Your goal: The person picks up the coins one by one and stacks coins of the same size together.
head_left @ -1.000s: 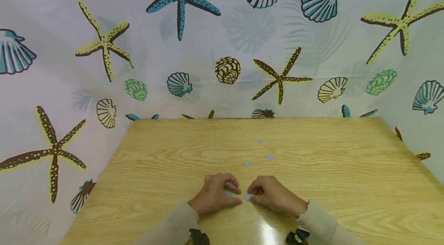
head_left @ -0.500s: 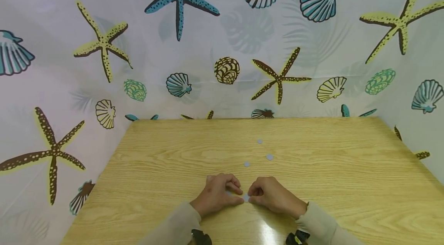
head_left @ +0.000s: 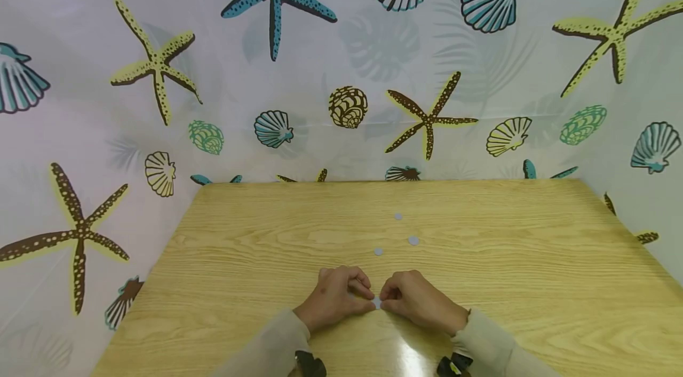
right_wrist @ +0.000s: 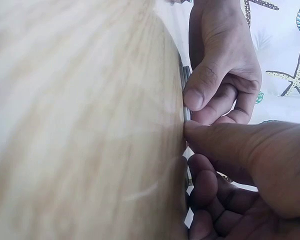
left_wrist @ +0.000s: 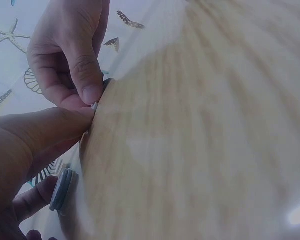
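Note:
A small light-grey disc (head_left: 377, 303) lies between the fingertips of both hands near the front middle of the table in the head view. My left hand (head_left: 340, 300) holds its left edge with thumb and forefinger. My right hand (head_left: 421, 304) pinches the right edge. In the left wrist view only a thin sliver of the disc (left_wrist: 94, 106) shows between the two thumbs. Beneath the left hand sits a thicker grey round piece (left_wrist: 63, 190), seen edge-on with layered rims, close to the curled fingers.
Several similar flat discs lie beyond the hands on the wooden table (head_left: 256, 235): a near one (head_left: 378, 252), a larger one (head_left: 413, 240) and a far one (head_left: 398, 217). A shell-and-starfish patterned curtain (head_left: 299, 86) borders the table at the back and sides.
The right hand has brought the disc slightly left, towards the left hand. The left thumb and forefinger have closed in on its edge. The farther discs have stayed put.

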Demonstrator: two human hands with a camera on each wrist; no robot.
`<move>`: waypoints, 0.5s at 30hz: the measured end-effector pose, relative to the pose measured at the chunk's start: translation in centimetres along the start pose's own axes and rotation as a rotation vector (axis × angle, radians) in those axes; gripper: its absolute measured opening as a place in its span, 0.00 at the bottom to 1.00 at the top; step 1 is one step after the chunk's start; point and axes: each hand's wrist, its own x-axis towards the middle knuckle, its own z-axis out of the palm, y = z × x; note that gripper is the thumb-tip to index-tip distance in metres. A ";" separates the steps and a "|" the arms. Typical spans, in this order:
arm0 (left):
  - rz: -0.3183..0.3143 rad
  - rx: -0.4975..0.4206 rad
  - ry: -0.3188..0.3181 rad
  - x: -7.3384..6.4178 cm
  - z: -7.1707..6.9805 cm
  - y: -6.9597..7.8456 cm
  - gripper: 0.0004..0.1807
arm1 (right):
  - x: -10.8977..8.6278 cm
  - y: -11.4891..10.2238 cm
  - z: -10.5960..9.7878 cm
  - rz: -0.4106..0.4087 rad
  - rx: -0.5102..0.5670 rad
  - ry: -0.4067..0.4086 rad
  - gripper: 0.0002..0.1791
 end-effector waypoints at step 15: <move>-0.026 -0.008 -0.003 0.2 0.0 -0.1 0.15 | 0.2 -0.1 -0.2 0.013 0.004 -0.012 0.03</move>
